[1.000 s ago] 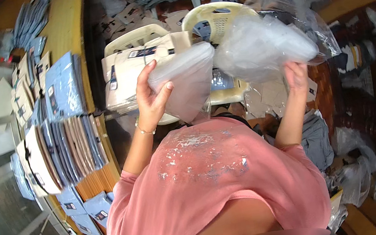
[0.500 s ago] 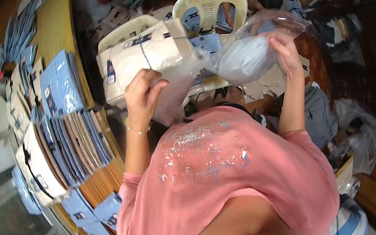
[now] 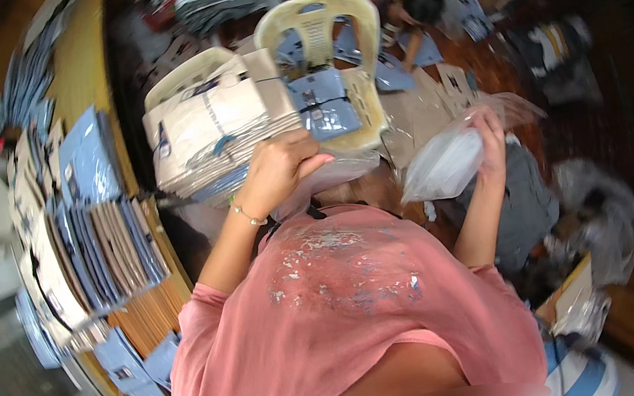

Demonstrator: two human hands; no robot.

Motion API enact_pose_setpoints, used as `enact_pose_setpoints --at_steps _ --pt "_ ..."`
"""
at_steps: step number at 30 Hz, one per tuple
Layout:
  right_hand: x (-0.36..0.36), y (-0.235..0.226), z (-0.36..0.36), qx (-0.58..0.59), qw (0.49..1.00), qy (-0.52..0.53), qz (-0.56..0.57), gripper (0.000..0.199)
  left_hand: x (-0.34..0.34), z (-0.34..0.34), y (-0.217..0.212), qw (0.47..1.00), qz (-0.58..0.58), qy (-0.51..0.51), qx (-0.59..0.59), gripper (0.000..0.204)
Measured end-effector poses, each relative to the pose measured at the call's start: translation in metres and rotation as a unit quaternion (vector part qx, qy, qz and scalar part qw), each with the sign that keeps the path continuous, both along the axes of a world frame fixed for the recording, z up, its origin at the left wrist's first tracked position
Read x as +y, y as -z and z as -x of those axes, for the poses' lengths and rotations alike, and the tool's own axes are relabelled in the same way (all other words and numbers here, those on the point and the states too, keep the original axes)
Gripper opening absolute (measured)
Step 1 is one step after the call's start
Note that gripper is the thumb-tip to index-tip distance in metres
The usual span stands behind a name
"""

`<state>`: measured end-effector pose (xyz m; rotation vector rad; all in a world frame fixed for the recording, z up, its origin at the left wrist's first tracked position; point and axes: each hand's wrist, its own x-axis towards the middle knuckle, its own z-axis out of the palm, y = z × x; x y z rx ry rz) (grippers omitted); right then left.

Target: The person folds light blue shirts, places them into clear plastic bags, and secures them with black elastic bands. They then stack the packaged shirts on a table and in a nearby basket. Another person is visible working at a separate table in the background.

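Note:
My left hand (image 3: 283, 172) is closed in a fist on the edge of a clear plastic bag (image 3: 338, 174), just in front of my pink shirt. My right hand (image 3: 489, 137) grips a second clear plastic bag (image 3: 444, 166) with something pale folded inside it, held out to the right. The two bags hang apart from each other. A stack of folded pale and blue shirts (image 3: 217, 126) lies on a cream plastic chair (image 3: 313, 22) right behind my left hand.
A wooden table (image 3: 101, 83) on the left carries rows of packaged blue and white shirts (image 3: 91, 252). Another person (image 3: 406, 3) crouches on the floor beyond the chair among loose garments. Piles of clothing and plastic bags (image 3: 615, 223) lie at the right.
Both hands have come down and toward my chest. The bags, held up and spread wide before, are now bunched lower. The view has tilted, showing more of the chair.

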<state>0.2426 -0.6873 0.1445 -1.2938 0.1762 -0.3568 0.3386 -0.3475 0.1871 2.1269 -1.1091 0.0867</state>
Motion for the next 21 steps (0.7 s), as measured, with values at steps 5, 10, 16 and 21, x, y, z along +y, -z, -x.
enact_pose_setpoints --at_steps 5,10,16,21 --pt "-0.01 -0.005 0.029 -0.001 0.992 -0.124 0.013 0.015 -0.043 0.019 0.001 0.998 0.053 -0.025 0.018 0.029" --pt "-0.015 0.008 0.061 -0.019 0.999 -0.036 0.008 0.01 -0.147 0.024 -0.02 0.973 0.214 0.013 0.084 0.031" --pt "-0.008 0.019 0.073 -0.09 0.983 0.158 -0.034 0.017 -0.232 0.044 -0.011 0.935 0.265 0.102 0.212 0.029" --pt "-0.029 0.013 0.087 -0.112 0.918 0.347 0.157 0.049 -0.282 0.068 0.019 0.892 0.288 0.009 0.349 0.03"
